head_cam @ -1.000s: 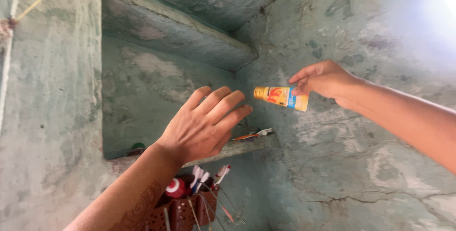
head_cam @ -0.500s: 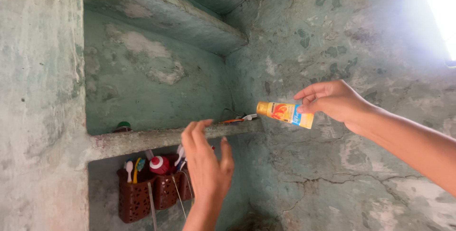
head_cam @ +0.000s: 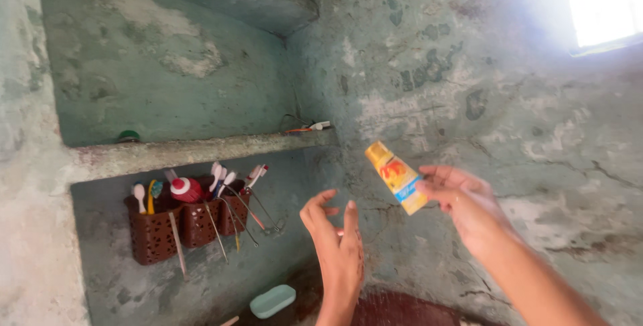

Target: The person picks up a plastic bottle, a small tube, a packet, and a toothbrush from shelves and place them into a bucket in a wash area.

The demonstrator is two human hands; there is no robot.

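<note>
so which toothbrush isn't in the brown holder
The orange-and-white toothbrush lying flat at the right end of the concrete shelf; the others stand upright in the brown plastic holder.

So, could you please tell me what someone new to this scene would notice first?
The eye goes first to the yellow and orange tube, held tilted in the right hand in front of the worn green wall. Just left of it, the left hand is raised with its fingers spread, holding nothing. Further left, brown holders full of toothbrushes hang under a concrete shelf, and bright light pours in at the top right.
</note>
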